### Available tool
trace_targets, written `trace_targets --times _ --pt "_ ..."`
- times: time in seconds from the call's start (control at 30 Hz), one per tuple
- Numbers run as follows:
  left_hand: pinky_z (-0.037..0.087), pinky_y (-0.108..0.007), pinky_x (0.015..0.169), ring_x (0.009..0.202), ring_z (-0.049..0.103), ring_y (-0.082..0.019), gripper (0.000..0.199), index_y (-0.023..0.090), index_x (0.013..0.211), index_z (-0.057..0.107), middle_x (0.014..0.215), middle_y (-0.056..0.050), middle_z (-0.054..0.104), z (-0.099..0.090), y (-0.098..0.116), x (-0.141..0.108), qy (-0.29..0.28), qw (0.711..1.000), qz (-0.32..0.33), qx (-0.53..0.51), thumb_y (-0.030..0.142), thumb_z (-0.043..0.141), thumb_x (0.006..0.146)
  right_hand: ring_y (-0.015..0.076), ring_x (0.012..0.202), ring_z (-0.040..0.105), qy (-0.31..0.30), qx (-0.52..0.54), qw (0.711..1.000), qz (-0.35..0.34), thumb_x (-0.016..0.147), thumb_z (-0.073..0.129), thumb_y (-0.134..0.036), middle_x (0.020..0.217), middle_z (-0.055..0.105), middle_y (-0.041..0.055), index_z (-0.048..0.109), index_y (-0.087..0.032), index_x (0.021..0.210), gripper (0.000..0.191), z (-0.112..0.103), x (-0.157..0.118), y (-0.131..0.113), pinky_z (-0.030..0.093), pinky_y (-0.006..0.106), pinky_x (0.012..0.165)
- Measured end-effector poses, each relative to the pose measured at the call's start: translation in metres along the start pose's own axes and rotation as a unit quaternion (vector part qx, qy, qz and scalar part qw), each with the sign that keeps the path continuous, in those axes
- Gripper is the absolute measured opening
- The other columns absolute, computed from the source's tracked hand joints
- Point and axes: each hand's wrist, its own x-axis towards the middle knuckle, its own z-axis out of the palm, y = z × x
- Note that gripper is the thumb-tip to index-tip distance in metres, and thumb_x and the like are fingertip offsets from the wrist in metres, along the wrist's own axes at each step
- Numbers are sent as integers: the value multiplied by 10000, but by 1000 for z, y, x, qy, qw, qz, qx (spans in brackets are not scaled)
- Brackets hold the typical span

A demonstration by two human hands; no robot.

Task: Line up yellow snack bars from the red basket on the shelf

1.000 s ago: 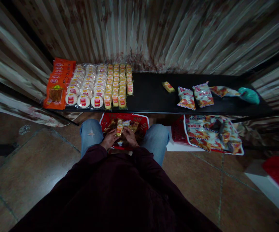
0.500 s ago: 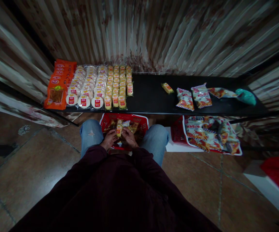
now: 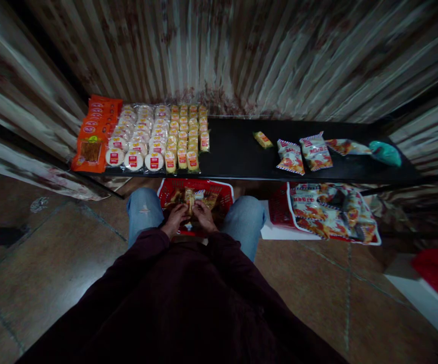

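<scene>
I sit facing a low black shelf (image 3: 237, 151). Between my knees stands a red basket (image 3: 224, 189) with several small snack packets in it. My left hand (image 3: 174, 218) and my right hand (image 3: 204, 216) meet over the basket, both gripping small yellow snack packets (image 3: 188, 198). On the shelf's left end lie neat rows of yellow packets (image 3: 186, 136), round white cakes (image 3: 139, 139) and orange packs (image 3: 93, 131).
A lone yellow packet (image 3: 263, 139), red-and-white snack bags (image 3: 304, 153) and a teal bag (image 3: 385, 153) lie on the shelf's right part. A second red basket (image 3: 279, 205) holds large snack bags (image 3: 329, 210) on the floor at right. Corrugated wall behind.
The packets in my hands have dropped lower toward the basket, and both hands have edged slightly forward. The view has tilted a little.
</scene>
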Motion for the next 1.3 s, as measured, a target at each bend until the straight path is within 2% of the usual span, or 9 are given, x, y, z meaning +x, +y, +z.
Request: trace_targets --times 0.2,0.43,0.63,0.77,0.9,1.1,1.3 --pt "530 -232 676 755 611 -112 308 167 927 644 976 -57 652 -1 -5 2 -8 999 18 37 261 780 667 197 901 639 -5 22 1000 -16 676 655 -504 976 681 45 645 -227 971 405 3 -3 -3 508 358 855" --pt "505 -260 720 879 626 -169 415 161 1003 662 1081 -102 653 -1 -7 5 2 998 17 59 260 809 628 200 987 625 -33 -26 998 -42 712 639 -495 1072 698 33 695 -248 998 383 0 -7 -16 474 364 934" --pt "483 -217 651 842 629 -162 336 189 942 695 1000 -72 688 0 -3 2 -17 996 13 84 274 796 633 224 1028 622 -48 -19 998 -31 706 651 -467 1075 711 45 725 -242 965 350 0 -8 -21 470 382 949" --pt "495 -229 639 770 625 -144 263 181 903 685 918 -59 692 -1 1 0 -7 998 -13 54 251 757 660 210 948 646 -51 -6 999 -11 702 654 -471 1052 713 37 716 -244 978 363 0 -6 -15 501 376 891" --pt "494 -218 633 730 612 -121 264 175 914 665 910 -52 693 -3 3 -1 -27 999 -1 23 175 727 657 221 950 647 -48 20 999 16 721 644 -466 1060 713 42 696 -263 1005 353 -2 -4 -9 524 383 829" --pt "492 -237 639 656 603 -105 251 160 926 645 825 -34 684 -8 3 -1 -31 998 -34 -39 66 645 693 227 976 646 -48 38 998 30 694 665 -503 1041 716 52 695 -257 977 376 0 -3 -9 512 389 857" --pt "480 -239 638 643 607 -106 169 166 896 619 780 -23 671 -13 4 0 -62 989 -75 -114 74 611 756 227 994 643 -70 55 995 34 681 684 -522 1041 719 38 689 -254 969 393 1 -9 -18 508 387 875"
